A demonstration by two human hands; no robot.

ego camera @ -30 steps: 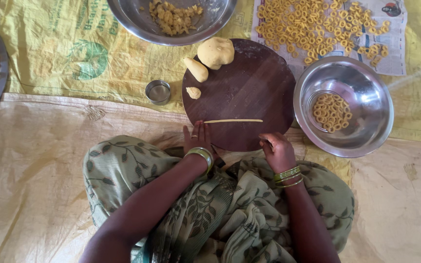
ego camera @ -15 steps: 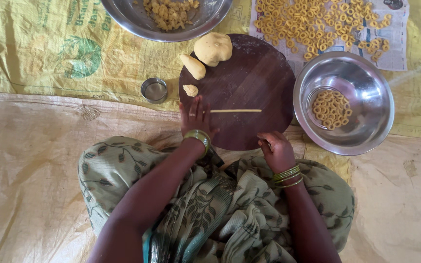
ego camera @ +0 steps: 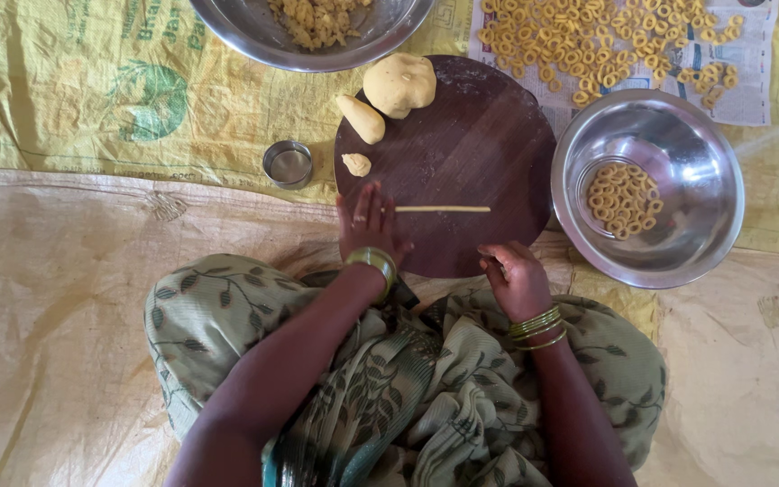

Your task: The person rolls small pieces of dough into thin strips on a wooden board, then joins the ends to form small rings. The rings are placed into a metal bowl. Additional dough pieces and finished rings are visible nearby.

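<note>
A person seated on the floor rests the left hand point(ego camera: 367, 221), fingers spread flat, on the end of a thin dough rope point(ego camera: 444, 209) lying across a round wooden board point(ego camera: 489, 135). The right hand point(ego camera: 516, 280), loosely curled and holding nothing, sits at the board's near edge. Dough lumps point(ego camera: 398, 84) crowd the far rim, leaving the middle free for rolling; a steel bowl of rings point(ego camera: 646, 185) stands just right.

One head-worn view looks straight down, close above the round board point(ego camera: 462, 162).
</note>
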